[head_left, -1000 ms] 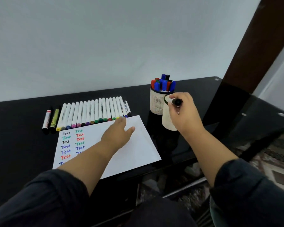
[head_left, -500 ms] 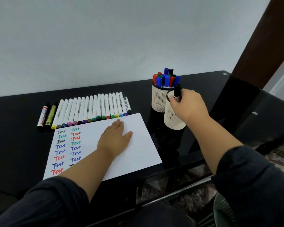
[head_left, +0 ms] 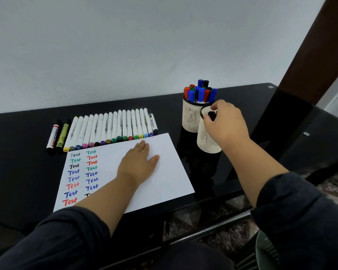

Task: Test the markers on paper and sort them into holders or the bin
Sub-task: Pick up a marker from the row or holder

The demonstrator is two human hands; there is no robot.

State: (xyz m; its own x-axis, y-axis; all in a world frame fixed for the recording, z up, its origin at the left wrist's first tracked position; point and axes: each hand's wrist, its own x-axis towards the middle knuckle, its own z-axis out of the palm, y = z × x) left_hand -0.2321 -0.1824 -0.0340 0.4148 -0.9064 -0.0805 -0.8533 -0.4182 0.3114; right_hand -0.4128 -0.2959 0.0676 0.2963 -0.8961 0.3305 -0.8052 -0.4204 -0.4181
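My right hand (head_left: 225, 123) hangs over the nearer cream mesh holder (head_left: 206, 141), its fingers pinching a black-capped marker (head_left: 211, 114) that stands down inside the rim. Just behind it, a second cream holder (head_left: 190, 118) is full of several blue, red, green and black capped markers. On the white paper (head_left: 170, 172) my left hand (head_left: 140, 162) lies flat with straight fingers. The paper's left side carries two columns of the word "Test" in several colours. A row of several white-barrelled markers (head_left: 113, 129) lies beyond the paper's far edge.
The black glass table (head_left: 18, 172) stops at a white wall behind. Two darker markers (head_left: 58, 136) lie at the left end of the row. A brown post (head_left: 310, 55) rises at the right. A green mesh bin (head_left: 265, 250) shows at the lower right, below the table edge.
My right hand has lowered the black-capped marker from above the rim down into the nearer holder. The left hand stays flat on the paper. The camera has tilted a little.
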